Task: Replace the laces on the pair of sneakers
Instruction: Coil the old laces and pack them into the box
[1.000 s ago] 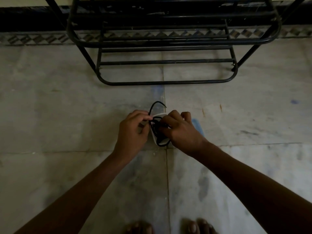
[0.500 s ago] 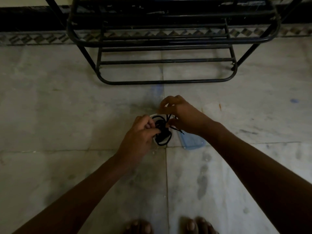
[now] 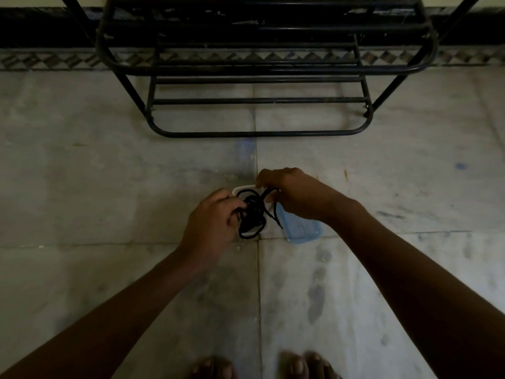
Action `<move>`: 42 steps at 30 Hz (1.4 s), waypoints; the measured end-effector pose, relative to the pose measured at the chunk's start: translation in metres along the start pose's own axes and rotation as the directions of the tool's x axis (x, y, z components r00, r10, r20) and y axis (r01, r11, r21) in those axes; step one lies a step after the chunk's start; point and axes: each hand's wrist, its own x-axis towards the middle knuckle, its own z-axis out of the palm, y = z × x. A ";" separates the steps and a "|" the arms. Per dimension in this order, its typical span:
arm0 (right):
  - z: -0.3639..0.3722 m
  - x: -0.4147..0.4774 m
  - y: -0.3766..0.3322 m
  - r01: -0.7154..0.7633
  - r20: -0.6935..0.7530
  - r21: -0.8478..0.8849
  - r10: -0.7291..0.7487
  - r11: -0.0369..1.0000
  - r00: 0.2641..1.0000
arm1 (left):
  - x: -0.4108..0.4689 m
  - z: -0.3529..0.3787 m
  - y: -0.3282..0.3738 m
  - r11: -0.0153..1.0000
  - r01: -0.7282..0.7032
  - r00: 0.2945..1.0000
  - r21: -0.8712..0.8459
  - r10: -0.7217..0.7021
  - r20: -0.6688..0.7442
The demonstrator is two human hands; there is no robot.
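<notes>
The left hand [image 3: 216, 217] has its fingers curled into the left side of a black lace [image 3: 252, 214], gripping the tangle. The right hand [image 3: 295, 195] pinches a couple of strands at the tangle's upper right, fingers bent over them, with one loose end trailing down under its palm. Between the two hands the lace hangs as a knotted bundle, touching both and sitting right over a small white box [image 3: 240, 189] on the floor [image 3: 109, 187]. Whether the bundle rests in the box or is just lifted off it, I cannot tell. A blue lid [image 3: 300, 231] lies just beside the box, partly under the right wrist.

By my reckoning the job is barely begun. The lace is being sorted out of its box and is not yet straight, and no sneakers are anywhere in sight, so all the threading is yet to do.

Further out, a black metal rack [image 3: 259, 132] stands against the wall with its shelves bare, well apart from the hands. The person's bare feet [image 3: 300, 365] show at the near edge of the floor.
</notes>
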 end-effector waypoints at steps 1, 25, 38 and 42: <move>-0.002 -0.001 0.000 -0.006 0.026 0.012 0.006 1.000 1.000 | 0.000 0.000 0.000 1.000 0.011 1.000 -0.002 -0.011 0.002; 0.030 0.000 -0.036 -0.081 -0.408 0.116 0.122 0.990 0.905 | -0.027 -0.005 0.004 0.969 -0.059 0.994 -0.242 0.035 -0.102; 0.018 -0.007 -0.032 -0.102 -0.127 -0.221 0.075 0.970 0.989 | -0.012 0.004 0.002 0.975 0.032 0.989 -0.220 -0.063 -0.137; 0.025 -0.015 -0.018 -0.041 -0.307 -0.071 0.017 0.997 0.951 | 0.007 0.006 -0.006 0.985 0.040 0.983 -0.168 -0.069 -0.169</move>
